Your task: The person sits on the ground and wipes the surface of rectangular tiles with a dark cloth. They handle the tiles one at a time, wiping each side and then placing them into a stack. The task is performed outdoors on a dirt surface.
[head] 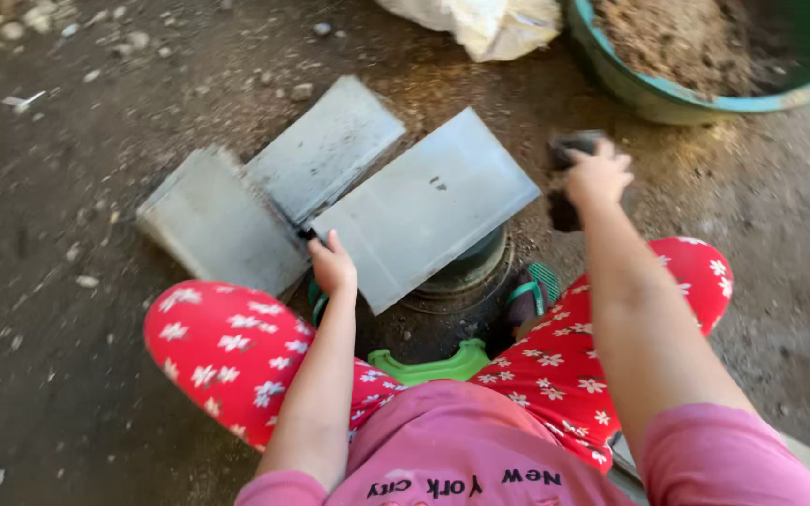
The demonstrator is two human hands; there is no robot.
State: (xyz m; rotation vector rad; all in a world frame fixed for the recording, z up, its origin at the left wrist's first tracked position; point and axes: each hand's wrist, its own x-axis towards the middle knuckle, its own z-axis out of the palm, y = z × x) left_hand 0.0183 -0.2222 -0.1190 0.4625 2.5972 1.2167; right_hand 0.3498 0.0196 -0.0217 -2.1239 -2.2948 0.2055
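Note:
My left hand [333,265] grips the near corner of a flat grey plate [424,206] that lies tilted on a round dark mould [466,272] between my knees. Raised to the right of the plate, my right hand [597,176] is closed around a dark clump of soil [566,150]. I am squatting in red trousers with white flowers.
Two more grey plates [325,145] [217,225] lie on the dirt ground to the left. A green basin [696,98] filled with brown soil stands at the top right, a white sack [485,23] beside it. A green stool edge [428,367] shows under me.

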